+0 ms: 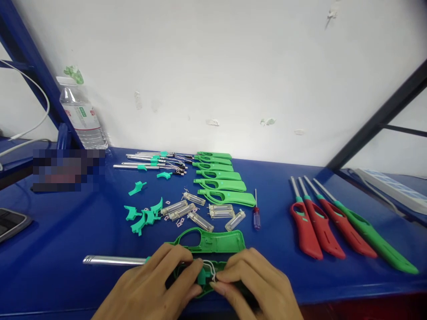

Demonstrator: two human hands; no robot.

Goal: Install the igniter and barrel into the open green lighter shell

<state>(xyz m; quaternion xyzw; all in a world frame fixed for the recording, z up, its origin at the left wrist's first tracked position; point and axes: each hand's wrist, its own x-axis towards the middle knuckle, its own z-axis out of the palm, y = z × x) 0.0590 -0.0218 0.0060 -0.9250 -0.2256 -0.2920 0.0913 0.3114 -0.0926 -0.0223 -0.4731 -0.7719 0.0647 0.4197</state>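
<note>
My left hand is closed over a green lighter half-shell, fingertips pressing beside the teal trigger inside it. A silver lighter tube sticks out to the left from under this hand. My right hand pinches the white wires at the trigger's right side; its fingers partly cover the shell's right end. Just beyond both hands lies the matching green half-shell, hollow side up.
Clear fuel tanks, loose teal triggers, wired tubes and green shells lie beyond. A screwdriver and assembled lighters are right. A water bottle and phone are left.
</note>
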